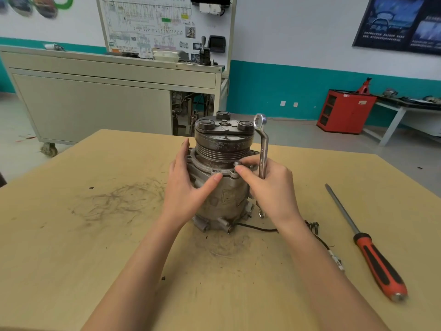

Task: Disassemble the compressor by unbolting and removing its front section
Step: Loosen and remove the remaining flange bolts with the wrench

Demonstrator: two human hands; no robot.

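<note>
A grimy metal compressor [226,201] stands upright on the table, its pulley and clutch plate [223,137] on top. My left hand [188,185] rests flat against its left side, thumb on the flange [205,167]. My right hand [272,187] holds a ring wrench [262,144] upright in the palm. Its thumb and forefinger pinch a bolt [237,164] sticking up from the flange's front right.
A red-handled screwdriver [372,249] lies on the wooden table [95,235] at the right. Loose bolts [314,226] and a black cable [257,228] lie behind my right wrist. Beyond the table stand a grey wheeled cabinet [95,103] and a red cabinet [346,111].
</note>
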